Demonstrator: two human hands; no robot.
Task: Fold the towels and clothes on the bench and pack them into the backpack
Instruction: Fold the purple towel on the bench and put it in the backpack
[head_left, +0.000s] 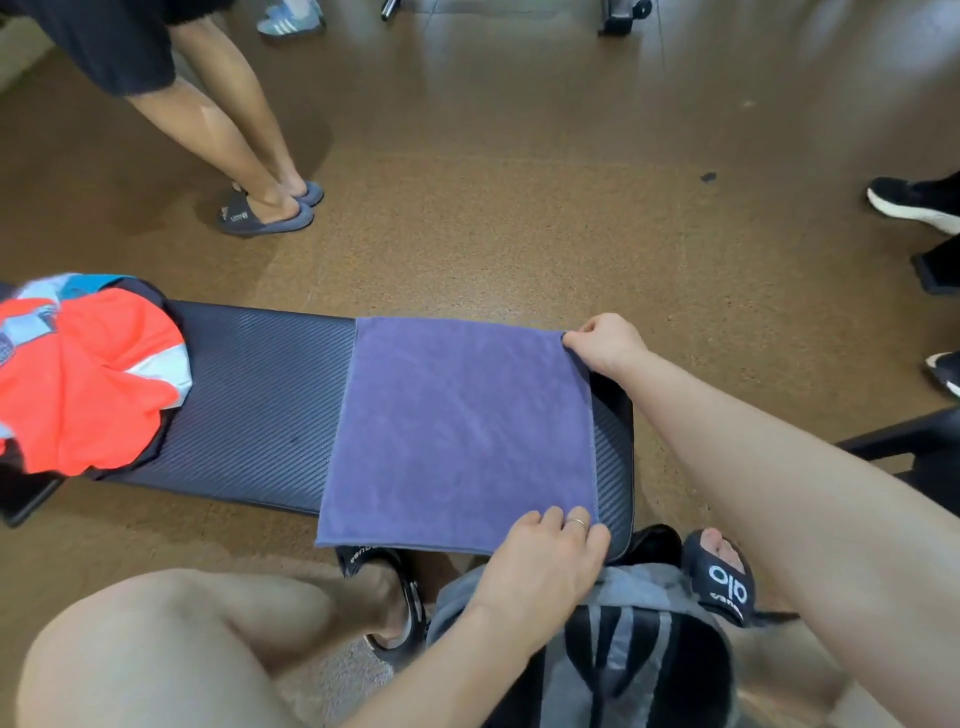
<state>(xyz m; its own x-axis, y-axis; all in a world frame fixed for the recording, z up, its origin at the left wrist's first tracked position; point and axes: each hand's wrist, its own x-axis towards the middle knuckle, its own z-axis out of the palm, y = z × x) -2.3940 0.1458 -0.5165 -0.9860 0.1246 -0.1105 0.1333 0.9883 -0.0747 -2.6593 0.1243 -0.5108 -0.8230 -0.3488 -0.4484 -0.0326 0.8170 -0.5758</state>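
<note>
A purple towel lies flat, folded into a square, on the right part of the black ribbed bench. My right hand pinches the towel's far right corner. My left hand grips its near right corner at the bench's front edge. An orange, light-blue and black garment lies crumpled on the bench's left end. A grey and black backpack stands on the floor between my feet, right below my left hand; whether it is open is unclear.
A person in dark slippers stands beyond the bench at the left. Other people's shoes are at the right edge. My sandalled feet flank the backpack. Brown floor stretches beyond the bench.
</note>
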